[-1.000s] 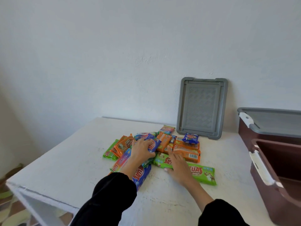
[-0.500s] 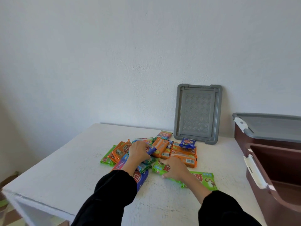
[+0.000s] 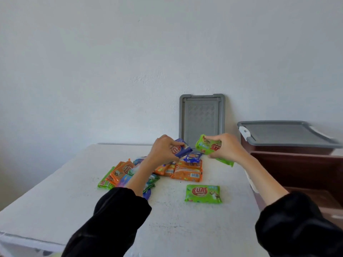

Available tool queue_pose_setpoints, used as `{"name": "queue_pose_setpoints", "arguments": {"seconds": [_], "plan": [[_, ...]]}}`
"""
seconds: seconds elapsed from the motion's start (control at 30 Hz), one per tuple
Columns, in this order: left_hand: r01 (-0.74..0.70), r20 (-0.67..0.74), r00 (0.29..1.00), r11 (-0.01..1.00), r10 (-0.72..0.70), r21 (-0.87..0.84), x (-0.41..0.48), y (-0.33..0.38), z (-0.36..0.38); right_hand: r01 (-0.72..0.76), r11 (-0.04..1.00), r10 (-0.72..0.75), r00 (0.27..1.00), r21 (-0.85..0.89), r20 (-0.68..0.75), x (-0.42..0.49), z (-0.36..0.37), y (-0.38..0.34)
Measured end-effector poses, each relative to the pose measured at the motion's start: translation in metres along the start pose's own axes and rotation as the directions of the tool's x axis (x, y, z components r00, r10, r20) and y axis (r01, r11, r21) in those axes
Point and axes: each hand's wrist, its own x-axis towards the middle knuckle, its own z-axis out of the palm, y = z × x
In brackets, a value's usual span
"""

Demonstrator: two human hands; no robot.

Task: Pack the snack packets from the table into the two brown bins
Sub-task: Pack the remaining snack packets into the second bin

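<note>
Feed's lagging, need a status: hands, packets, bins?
Left hand grips blue packet, right hand grips green packet, both above the pile. Open brown bin at right, nothing seen in the way. Second bin lidded.

Green packet (image 3: 208, 147), blue packet (image 3: 181, 150), brown bins (image 3: 300, 169).

Soft, even daylight washes the plain white wall (image 3: 92, 71), dimming toward its lower left; shadows on the white painted table (image 3: 55, 201) are faint. Motion blur smears the grey plastic lid (image 3: 285, 132) on the closed brown bin (image 3: 278, 148) and softens the blue foil packet (image 3: 181, 150) in the left hand (image 3: 163, 149) and the green foil packet (image 3: 207, 147) in the right hand (image 3: 228, 147).
</note>
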Motion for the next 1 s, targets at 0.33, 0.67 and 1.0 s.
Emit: {"name": "queue_pose_setpoints", "arguments": {"seconds": [0.33, 0.67, 1.0], "plan": [[-0.226, 0.192, 0.950, 0.967, 0.245, -0.114, 0.049, 0.172, 0.073, -0.113, 0.974, 0.128, 0.989, -0.198, 0.068, -0.073, -0.121, 0.151], [-0.117, 0.409, 0.911, 0.983, 0.049, 0.142, 0.078, 0.237, 0.191, 0.004, 0.921, 0.126, 0.943, -0.390, 0.307, -0.086, -0.116, 0.259], [-0.164, 0.584, 0.811, 0.973, 0.037, 0.165, 0.099, 0.238, 0.228, 0.111, 0.873, 0.094, 0.917, -0.475, 0.388, -0.081, -0.089, 0.280]]}}
